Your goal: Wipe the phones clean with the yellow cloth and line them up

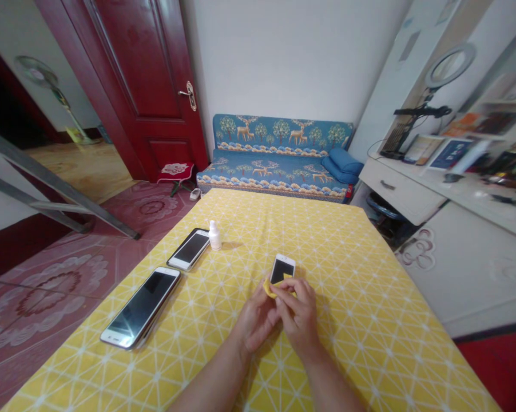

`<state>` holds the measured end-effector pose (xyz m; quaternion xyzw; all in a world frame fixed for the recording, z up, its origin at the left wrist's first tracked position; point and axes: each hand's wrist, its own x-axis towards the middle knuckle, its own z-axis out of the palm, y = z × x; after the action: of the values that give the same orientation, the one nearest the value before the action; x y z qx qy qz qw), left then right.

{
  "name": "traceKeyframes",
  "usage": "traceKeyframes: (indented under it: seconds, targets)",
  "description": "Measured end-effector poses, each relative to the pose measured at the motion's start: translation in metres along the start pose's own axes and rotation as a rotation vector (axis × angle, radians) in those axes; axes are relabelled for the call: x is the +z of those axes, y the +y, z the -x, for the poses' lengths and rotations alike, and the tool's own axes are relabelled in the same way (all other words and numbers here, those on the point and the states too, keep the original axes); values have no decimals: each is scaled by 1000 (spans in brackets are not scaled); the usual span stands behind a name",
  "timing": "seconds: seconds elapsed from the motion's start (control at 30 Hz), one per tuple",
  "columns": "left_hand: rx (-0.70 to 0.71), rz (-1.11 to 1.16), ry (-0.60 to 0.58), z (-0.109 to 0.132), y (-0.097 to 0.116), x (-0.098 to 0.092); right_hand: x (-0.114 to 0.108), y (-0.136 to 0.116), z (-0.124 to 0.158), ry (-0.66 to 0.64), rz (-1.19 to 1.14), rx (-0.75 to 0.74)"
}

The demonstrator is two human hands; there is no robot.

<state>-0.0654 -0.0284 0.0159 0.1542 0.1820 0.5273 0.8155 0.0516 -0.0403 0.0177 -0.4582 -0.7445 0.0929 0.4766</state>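
A small white smartphone (282, 268) with a dark screen is held above the table in front of me. My left hand (258, 316) grips it from below and the left side, its fingers partly hidden. My right hand (300, 313) pinches a yellow cloth (272, 288) that lies against the lower part of the phone's screen. The cloth covers that part, and both hands touch near its bottom edge. To the left, a larger white phone (143, 306) and a smaller white phone (191, 249) lie face up. A white spray bottle (215, 236) stands upright beside the smaller one.
A yellow patterned tablecloth (361, 343) covers the table. Beyond it is a blue sofa (262, 163). On the right stands a white cabinet (447, 257) with a ring light (450, 66); a metal ladder-like frame (60, 183) and a red door (155, 74) are left.
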Motion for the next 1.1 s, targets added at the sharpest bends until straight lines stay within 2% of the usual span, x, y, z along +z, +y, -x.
traceKeyframes:
  seconds: [0.2, 0.37, 0.47, 0.7, 0.97, 1.1]
  targets:
    - [-129, -137, -128, 6, -4, -1, -9, 31, -3, 224, 106, 172]
    - [-211, -330, -259, 8, -6, -3, -18, 43, -5, 354, -99, 387]
    - [-208, -385, -276, 8, -6, -3, -20, 38, -5, 373, -141, 354]
    - [-95, -331, -184, 4, -10, -7, -12, 18, 1, 163, -182, 138]
    - [125, -267, 23, 0, -13, -6, -4, -6, 10, 105, -317, 95]
    - [221, -232, 108, -1, -6, -1, 1, -3, 10, 102, -273, 95]
